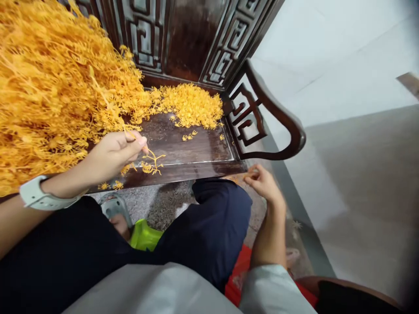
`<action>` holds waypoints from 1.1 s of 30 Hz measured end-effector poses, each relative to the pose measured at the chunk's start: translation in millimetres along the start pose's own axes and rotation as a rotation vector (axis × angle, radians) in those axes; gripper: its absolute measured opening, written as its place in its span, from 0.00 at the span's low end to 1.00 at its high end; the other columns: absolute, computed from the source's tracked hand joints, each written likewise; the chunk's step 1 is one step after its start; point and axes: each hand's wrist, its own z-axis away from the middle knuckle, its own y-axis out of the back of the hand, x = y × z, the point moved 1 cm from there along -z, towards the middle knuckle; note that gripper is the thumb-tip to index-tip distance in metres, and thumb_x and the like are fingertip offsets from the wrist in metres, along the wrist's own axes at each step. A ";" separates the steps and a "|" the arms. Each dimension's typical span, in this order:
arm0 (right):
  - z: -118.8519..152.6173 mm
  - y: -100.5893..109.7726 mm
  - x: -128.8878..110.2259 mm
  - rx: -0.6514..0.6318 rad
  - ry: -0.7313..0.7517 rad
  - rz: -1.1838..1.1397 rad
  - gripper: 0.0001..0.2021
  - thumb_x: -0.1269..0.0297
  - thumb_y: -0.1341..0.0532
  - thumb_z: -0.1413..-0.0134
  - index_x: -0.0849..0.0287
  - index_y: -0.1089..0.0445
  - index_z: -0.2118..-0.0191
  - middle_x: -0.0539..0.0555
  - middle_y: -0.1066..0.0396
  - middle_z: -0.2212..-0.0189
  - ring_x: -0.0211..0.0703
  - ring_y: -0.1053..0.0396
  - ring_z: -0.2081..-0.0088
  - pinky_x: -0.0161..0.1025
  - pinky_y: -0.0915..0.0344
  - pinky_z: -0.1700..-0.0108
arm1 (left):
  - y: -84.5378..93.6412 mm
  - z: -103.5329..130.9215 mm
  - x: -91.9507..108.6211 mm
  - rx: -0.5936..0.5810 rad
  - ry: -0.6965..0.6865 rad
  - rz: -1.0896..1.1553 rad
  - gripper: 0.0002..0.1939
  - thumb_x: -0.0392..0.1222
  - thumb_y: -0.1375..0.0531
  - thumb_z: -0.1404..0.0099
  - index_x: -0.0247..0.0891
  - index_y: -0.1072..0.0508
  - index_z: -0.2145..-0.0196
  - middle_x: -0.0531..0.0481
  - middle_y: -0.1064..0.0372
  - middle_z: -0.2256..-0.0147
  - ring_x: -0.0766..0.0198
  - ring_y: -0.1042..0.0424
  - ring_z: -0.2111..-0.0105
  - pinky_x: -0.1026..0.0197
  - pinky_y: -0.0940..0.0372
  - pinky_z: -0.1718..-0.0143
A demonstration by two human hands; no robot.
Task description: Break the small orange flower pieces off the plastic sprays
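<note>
My left hand (114,152), with a pale watch strap on the wrist, pinches a yellow-orange plastic flower stem (154,162) between thumb and fingers. The stem's bare branching end sticks out below the fingertips, over the front edge of the bench; its other end points up toward the pile. Off the bench's front right corner, my right hand (264,185) has its fingers curled in; whether anything is between them I cannot make out. A large heap of yellow-orange plastic flower stems (55,83) lies left of and beyond my left hand. A smaller pile of loose pieces (193,104) lies on the seat's right end.
Everything rests on a dark wooden bench (203,146) with a carved backrest (193,35) and a curved armrest (293,131) at the right. A few loose pieces (189,136) are scattered on the seat. Below are a lime-green plastic object (144,235) and a grey clog (114,207).
</note>
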 end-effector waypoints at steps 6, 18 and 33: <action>-41.5 -11.3 -112.8 -0.860 0.460 -0.102 0.16 0.55 0.28 0.41 0.61 0.21 0.53 0.57 0.18 0.62 0.43 0.21 0.62 0.41 0.23 0.55 | 5.4 -0.1 -6.7 0.023 0.064 0.024 0.23 0.60 0.39 0.25 0.36 0.25 0.65 0.62 0.50 0.82 0.71 0.53 0.83 0.67 0.56 0.82; -20.0 -30.8 -233.3 -0.232 0.633 -0.656 0.26 0.45 0.38 0.33 0.51 0.33 0.36 0.60 0.27 0.37 0.48 0.21 0.49 0.45 0.22 0.48 | 1.8 -2.7 -8.3 0.038 0.024 0.079 0.23 0.60 0.33 0.29 0.36 0.22 0.68 0.58 0.48 0.82 0.69 0.51 0.83 0.67 0.55 0.83; -22.3 -108.1 -214.7 -0.943 0.500 -0.712 0.19 0.50 0.25 0.40 0.60 0.26 0.66 0.47 0.30 0.72 0.33 0.35 0.71 0.34 0.33 0.66 | -4.2 1.3 11.4 0.191 0.007 0.413 0.17 0.55 0.26 0.34 0.39 0.21 0.66 0.57 0.44 0.83 0.69 0.46 0.81 0.64 0.49 0.78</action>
